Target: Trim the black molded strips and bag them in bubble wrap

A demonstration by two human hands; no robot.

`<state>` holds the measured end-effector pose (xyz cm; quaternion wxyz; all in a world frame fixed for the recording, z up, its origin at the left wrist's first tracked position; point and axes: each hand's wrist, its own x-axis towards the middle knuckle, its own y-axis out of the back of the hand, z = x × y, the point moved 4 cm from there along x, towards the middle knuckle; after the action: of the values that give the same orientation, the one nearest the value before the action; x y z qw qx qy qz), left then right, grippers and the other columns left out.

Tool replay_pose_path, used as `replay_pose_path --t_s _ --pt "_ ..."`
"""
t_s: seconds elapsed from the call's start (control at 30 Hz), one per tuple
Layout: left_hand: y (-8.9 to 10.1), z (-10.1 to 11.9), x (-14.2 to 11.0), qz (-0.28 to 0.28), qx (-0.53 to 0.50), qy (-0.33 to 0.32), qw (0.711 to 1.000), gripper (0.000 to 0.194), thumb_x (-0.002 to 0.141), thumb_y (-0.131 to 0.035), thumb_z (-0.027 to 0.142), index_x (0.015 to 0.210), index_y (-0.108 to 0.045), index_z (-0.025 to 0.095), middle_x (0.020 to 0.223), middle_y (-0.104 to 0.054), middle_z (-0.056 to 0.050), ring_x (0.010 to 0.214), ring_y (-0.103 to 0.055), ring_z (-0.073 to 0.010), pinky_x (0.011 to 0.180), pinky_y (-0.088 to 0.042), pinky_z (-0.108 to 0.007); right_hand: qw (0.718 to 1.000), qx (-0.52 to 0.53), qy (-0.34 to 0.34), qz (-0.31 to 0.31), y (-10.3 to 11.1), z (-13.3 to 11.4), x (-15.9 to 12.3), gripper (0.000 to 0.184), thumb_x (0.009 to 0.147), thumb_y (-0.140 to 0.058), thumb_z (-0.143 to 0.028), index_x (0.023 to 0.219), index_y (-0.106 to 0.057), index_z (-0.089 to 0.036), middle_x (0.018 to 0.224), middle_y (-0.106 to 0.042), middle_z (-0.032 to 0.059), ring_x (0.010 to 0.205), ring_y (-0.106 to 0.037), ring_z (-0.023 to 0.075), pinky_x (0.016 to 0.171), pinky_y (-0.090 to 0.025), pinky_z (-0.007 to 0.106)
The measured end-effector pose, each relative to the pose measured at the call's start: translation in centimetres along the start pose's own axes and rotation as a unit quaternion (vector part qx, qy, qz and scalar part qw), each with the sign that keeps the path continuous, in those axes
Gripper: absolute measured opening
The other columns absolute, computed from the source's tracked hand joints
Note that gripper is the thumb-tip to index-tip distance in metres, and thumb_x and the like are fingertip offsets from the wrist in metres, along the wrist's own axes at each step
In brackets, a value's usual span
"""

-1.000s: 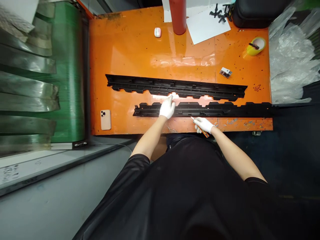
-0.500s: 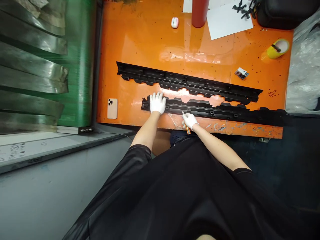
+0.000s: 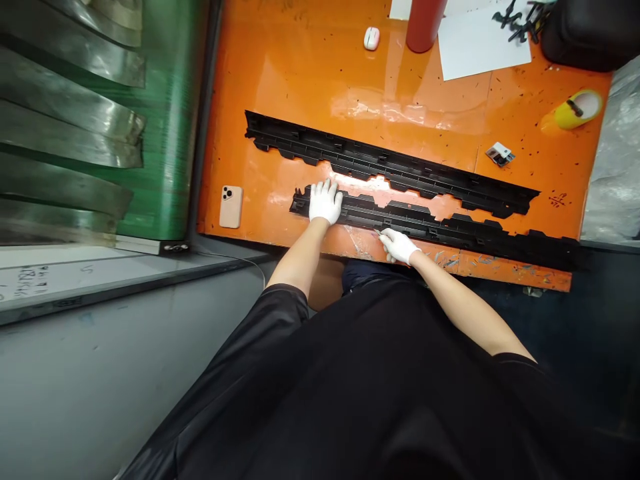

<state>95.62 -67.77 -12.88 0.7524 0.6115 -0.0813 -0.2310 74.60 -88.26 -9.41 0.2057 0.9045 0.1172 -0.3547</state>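
Note:
Two long black plastic strips lie across an orange table (image 3: pixel 280 87). My left hand (image 3: pixel 325 201), in a white glove, lies flat with fingers spread on the left end of the near strip (image 3: pixel 450 230). My right hand (image 3: pixel 399 245), also gloved, is closed on a small orange-handled knife whose tip touches the near strip's front edge. The far strip (image 3: pixel 390 163) lies untouched behind it.
A phone (image 3: pixel 231 206) lies at the table's left front corner. A white mouse (image 3: pixel 371 38), a red cylinder (image 3: pixel 425 23), paper (image 3: pixel 480 40), a yellow tape roll (image 3: pixel 575 110) and a small clip (image 3: pixel 500 154) sit further back. A green machine (image 3: pixel 165 120) stands at left.
My left hand slid left along the near strip to its left end. My right hand with the knife also shifted left along the strip's front edge. The view panned.

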Motion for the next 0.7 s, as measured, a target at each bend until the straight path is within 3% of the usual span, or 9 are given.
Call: replay_pose_path --t_s 0.07,0.17,0.4,0.47,0.57,0.63,0.7 --pt "0.0 0.0 0.1 -0.001 0.001 0.002 1.000 0.067 0.108 -0.023 0.047 0.160 -0.051 0.013 0.170 -0.040 -0.015 0.158 -0.031 -0.0355 0.134 -0.009 -0.055 0.998 0.065 0.004 -0.011 -2.1 -1.3 0.5 0.030 0.110 -0.037 -0.047 0.125 -0.054 -0.026 0.074 -0.067 -0.0025 0.051 -0.065 0.0138 0.049 -0.051 0.024" --pt "0.0 0.1 0.1 -0.006 0.003 0.004 1.000 0.067 0.109 -0.024 0.046 0.160 -0.050 0.013 0.171 -0.039 -0.014 0.158 -0.031 -0.0356 0.134 -0.009 -0.055 0.989 0.150 -0.001 -0.010 -5.1 -4.2 2.5 0.033 0.110 -0.036 -0.055 0.115 -0.051 -0.026 0.066 -0.061 -0.0049 0.045 -0.063 0.0129 0.042 -0.047 0.021" --pt "-0.1 0.0 0.1 0.000 0.002 0.001 1.000 0.066 0.109 -0.025 0.046 0.161 -0.049 0.013 0.171 -0.038 -0.014 0.158 -0.029 -0.0349 0.134 -0.008 -0.055 0.993 0.116 -0.035 0.005 -8.1 -8.4 5.9 0.044 0.113 -0.016 -0.051 0.119 -0.047 -0.022 0.075 -0.070 0.0010 0.048 -0.065 0.0137 0.049 -0.056 0.026" --pt "-0.1 0.0 0.1 0.003 0.004 -0.001 1.000 0.066 0.109 -0.025 0.046 0.161 -0.049 0.014 0.171 -0.039 -0.014 0.158 -0.030 -0.0347 0.134 -0.009 -0.055 0.996 0.084 -0.036 -0.003 -7.7 -8.9 6.3 0.045 0.113 -0.015 -0.047 0.121 -0.050 -0.020 0.083 -0.075 0.0060 0.056 -0.071 0.0168 0.057 -0.060 0.030" --pt "-0.1 -0.1 0.1 0.003 0.001 -0.001 1.000 0.067 0.109 -0.024 0.046 0.161 -0.050 0.014 0.171 -0.038 -0.014 0.158 -0.030 -0.0348 0.134 -0.008 -0.056 1.000 0.014 -0.013 -0.006 -5.4 -8.8 6.2 0.032 0.109 -0.042 -0.044 0.112 -0.061 -0.018 0.094 -0.078 0.0132 0.084 -0.078 0.0253 0.082 -0.062 0.036" --pt "-0.2 -0.1 0.1 0.000 -0.001 -0.004 1.000 0.067 0.109 -0.023 0.046 0.160 -0.050 0.013 0.172 -0.038 -0.014 0.158 -0.030 -0.0351 0.134 -0.008 -0.056 0.999 -0.034 0.009 0.004 -3.1 -7.7 4.9 0.025 0.101 -0.061 -0.040 0.108 -0.067 -0.017 0.103 -0.079 0.0158 0.105 -0.076 0.0320 0.100 -0.057 0.041" --pt "-0.2 -0.2 0.2 -0.003 0.000 -0.007 1.000 0.068 0.108 -0.023 0.046 0.160 -0.050 0.013 0.171 -0.038 -0.015 0.157 -0.030 -0.0355 0.133 -0.009 -0.056 0.997 -0.066 0.025 0.028 -0.8 -5.5 2.3 0.028 0.101 -0.060 -0.039 0.118 -0.069 -0.019 0.110 -0.079 0.0160 0.116 -0.073 0.0348 0.109 -0.051 0.045"
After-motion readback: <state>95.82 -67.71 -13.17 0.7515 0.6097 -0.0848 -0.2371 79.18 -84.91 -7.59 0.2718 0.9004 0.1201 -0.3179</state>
